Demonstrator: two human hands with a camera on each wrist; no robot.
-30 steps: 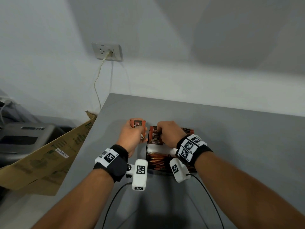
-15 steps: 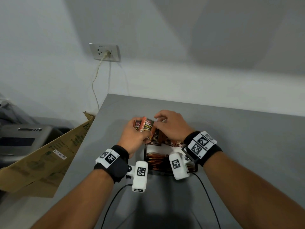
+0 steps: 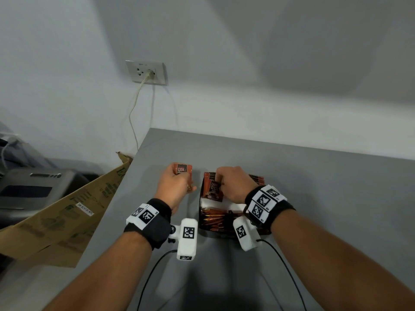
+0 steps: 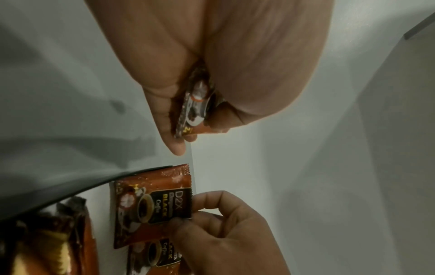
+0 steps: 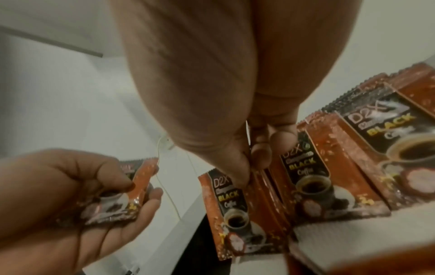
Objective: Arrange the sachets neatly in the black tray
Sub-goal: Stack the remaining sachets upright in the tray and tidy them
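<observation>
Right now the left hand [image 3: 174,187] grips a small stack of sachets [image 3: 184,170] upright, thumb over the front, fingers curled behind; stack hovers over the grey tabletop [image 3: 314,187] just left of the black tray [image 3: 200,205]. How many sachets are in the stack, can't tell. Right wrist view shows the same stack [image 5: 120,195] lying across the left palm [image 5: 70,204], thumb pressing it down.

Right hand [image 3: 233,184] is over the tray's far end, thumb and forefinger pinching the top edge of one sachet [image 3: 213,189] that stands tilted at the tray's far left corner. Left wrist view shows that pinch on the sachet's [image 4: 153,206] printed end, right hand [image 4: 226,232] curled. In the right wrist view the pinched sachet [image 5: 235,214] stands beside more sachets in a row [image 5: 329,176], all face-out, overlapping toward the right.

Near end of the tray holds a packed bundle of sachets [image 3: 215,218] lying edge-up, with a white divider [image 3: 221,205] between it and the standing row. Tray sits mid tabletop, toward the near edge.

Off the tabletop's left edge: folded cardboard [image 3: 56,221], a grey machine [image 3: 29,189]. A wall socket [image 3: 147,72] with a cord plugged in is above the far left corner.
</observation>
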